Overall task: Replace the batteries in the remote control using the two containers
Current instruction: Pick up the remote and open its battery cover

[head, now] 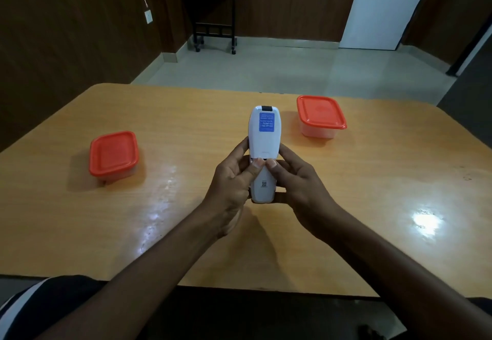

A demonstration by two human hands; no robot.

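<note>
With your left hand (234,177) and right hand (295,180) both gripping the remote control (263,137) above the desk (186,127), thumbs pressing its back cover, a sudden release could let it slip from your grip.

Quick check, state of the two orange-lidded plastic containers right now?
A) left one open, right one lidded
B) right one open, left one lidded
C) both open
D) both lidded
D: the left orange-lidded clear plastic container and the right one both have their lids seated, while both hands, left hand and right hand, grip the white plastic remote control back-side up, thumbs at the battery cover seam.
</note>
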